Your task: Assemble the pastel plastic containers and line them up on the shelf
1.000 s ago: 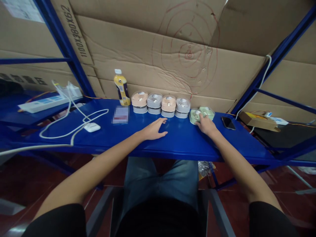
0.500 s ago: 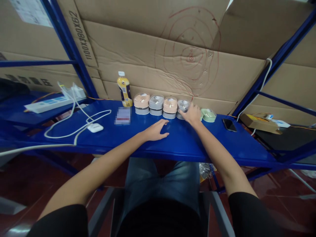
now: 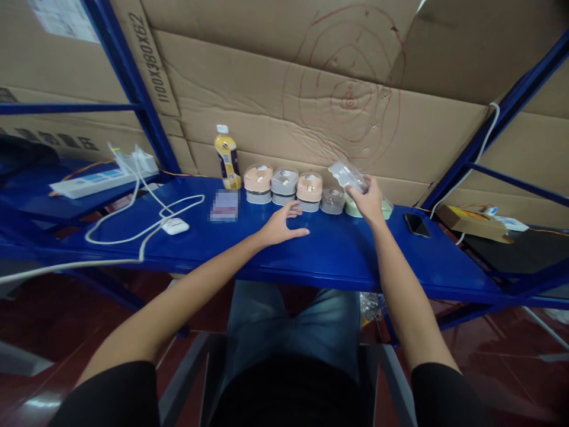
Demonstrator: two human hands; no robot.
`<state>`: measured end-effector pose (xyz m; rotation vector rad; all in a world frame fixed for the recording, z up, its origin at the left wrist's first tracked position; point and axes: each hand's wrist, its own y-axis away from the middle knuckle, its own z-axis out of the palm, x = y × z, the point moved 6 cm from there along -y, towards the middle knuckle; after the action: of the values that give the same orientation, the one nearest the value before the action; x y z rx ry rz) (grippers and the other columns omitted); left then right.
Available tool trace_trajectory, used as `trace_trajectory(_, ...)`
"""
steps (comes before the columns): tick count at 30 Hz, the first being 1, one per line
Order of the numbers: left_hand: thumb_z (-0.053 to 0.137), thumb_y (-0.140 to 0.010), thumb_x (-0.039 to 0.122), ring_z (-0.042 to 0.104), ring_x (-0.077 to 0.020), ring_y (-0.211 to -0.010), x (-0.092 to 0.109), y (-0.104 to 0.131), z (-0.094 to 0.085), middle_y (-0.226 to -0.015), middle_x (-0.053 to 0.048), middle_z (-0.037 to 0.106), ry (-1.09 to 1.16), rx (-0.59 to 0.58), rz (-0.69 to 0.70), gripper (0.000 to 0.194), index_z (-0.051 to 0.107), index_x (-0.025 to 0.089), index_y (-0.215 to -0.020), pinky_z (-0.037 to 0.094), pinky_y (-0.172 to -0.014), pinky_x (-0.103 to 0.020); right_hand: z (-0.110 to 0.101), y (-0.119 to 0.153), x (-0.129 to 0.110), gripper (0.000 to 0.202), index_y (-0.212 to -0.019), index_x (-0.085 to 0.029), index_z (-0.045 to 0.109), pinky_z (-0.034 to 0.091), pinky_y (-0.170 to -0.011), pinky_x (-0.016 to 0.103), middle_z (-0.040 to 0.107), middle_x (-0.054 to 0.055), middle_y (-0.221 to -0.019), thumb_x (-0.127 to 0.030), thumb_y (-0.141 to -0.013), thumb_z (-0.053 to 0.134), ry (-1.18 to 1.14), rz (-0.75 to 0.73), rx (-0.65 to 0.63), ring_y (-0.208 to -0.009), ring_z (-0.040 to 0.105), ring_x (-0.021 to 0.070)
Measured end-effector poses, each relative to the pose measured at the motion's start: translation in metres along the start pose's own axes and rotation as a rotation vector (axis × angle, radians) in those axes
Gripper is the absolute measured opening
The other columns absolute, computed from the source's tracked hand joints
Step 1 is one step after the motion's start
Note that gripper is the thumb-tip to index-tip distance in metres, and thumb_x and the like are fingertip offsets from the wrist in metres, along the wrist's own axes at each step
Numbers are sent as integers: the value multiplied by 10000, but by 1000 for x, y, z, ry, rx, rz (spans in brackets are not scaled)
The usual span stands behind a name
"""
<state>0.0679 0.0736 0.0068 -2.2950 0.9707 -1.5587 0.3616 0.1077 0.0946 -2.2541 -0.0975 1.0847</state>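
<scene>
Head view: the right hand (image 3: 372, 204) pinches a tipped, see-through box (image 3: 348, 176); hold its sides gently. The left hand (image 3: 278, 229) is half open, holding nothing.

Decent open patch on the shiny blue metal counter (image 3: 333, 249) between the two bare forearms, plus another left of them before you hit the looped white cable (image 3: 141, 253). Straight back is a pain tho: a row of rounded peach, grey and green plastic boxes (image 3: 284, 185) blocks it, tall yellow bottle (image 3: 229, 161) near its left end, brown cardboard wall (image 3: 249, 89) behind. Above the row's right part, a clear-grey plastic case (image 3: 348, 176) in the right hand (image 3: 367, 188) blocks the air.
</scene>
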Motion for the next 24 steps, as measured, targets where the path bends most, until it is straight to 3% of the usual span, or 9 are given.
trace_trajectory(2, 962, -717, 601, 631, -404, -1425, -6, -3, -3, -1473, -231, 621, 178, 16, -25, 1084, 407, 207, -1561, 465, -1242, -632, 0, 11, -6, 721, -1407, -233, 595, 530, -1127, 574, 722, 128, -1373, -542, -779, 768, -146, -112, -217, -1238, 683, 359)
trace_trajectory(6, 1006, -666, 579, 587, -432, -1478, -15, -4, -5, -1509, -236, 608, 325, 4, -105, 1135, 419, 219, -1568, 395, -1284, -663, 25, 48, -21, 769, -1426, -271, 627, 516, -1178, 542, 708, 83, -1424, -442, -711, 854, -299, -219, -711, -1310, 678, 350)
trace_trajectory(8, 1028, -641, 539, 584, -436, -1479, -15, -1, -3, -1514, -233, 616, 304, -22, -127, 1128, 455, 206, -1553, 387, -1287, -667, 38, 63, -26, 864, -1475, -246, 612, 504, -1203, 528, 690, 104, -1459, -416, -678, 898, -291, -255, -862, -1362, 660, 359)
trace_trajectory(10, 1044, -614, 502, 601, -431, -1459, -13, 2, 0, -1487, -225, 645, 248, -59, -126, 1123, 482, 196, -1538, 403, -1276, -663, 49, 73, -28, 951, -1523, -220, 583, 485, -1229, 534, 661, 130, -1513, -422, -661, 929, -241, -297, -936, -1408, 635, 371)
trace_trajectory(15, 1050, -577, 480, 648, -436, -1402, -7, 6, 6, -1453, -220, 679, 47, -86, -65, 1177, 480, 184, -1564, 455, -1235, -637, 66, 87, -37, 1109, -1577, -194, 556, 462, -1240, 605, 614, 194, -1576, -602, -637, 981, -41, -417, -846, -1446, 594, 422)
trace_trajectory(19, 1006, -636, 496, 660, -425, -1388, -3, 6, 8, -1467, -212, 679, -37, -129, 0, 1155, 450, 191, -1600, 484, -1211, -613, 72, 97, -51, 987, -1528, -222, 624, 495, -1194, 613, 684, 180, -1478, -696, -716, 923, 36, -515, -739, -1384, 634, 419)
trace_trajectory(22, 993, -652, 511, 649, -416, -1391, 3, 6, 5, -1469, -204, 671, -122, -139, 37, 1188, 419, 188, -1641, 488, -1210, -610, 62, 91, -50, 858, -1484, -264, 658, 508, -1183, 586, 704, 143, -1471, -684, -770, 885, -6, -490, -652, -1350, 665, 393)
trace_trajectory(24, 963, -698, 535, 626, -408, -1409, 10, 8, 3, -1478, -185, 656, -205, -144, 67, 1081, 495, 203, -1615, 473, -1231, -603, 48, 80, -39, 793, -1468, -255, 662, 520, -1172, 566, 712, 137, -1468, -652, -809, 854, -35, -419, -585, -1324, 684, 376)
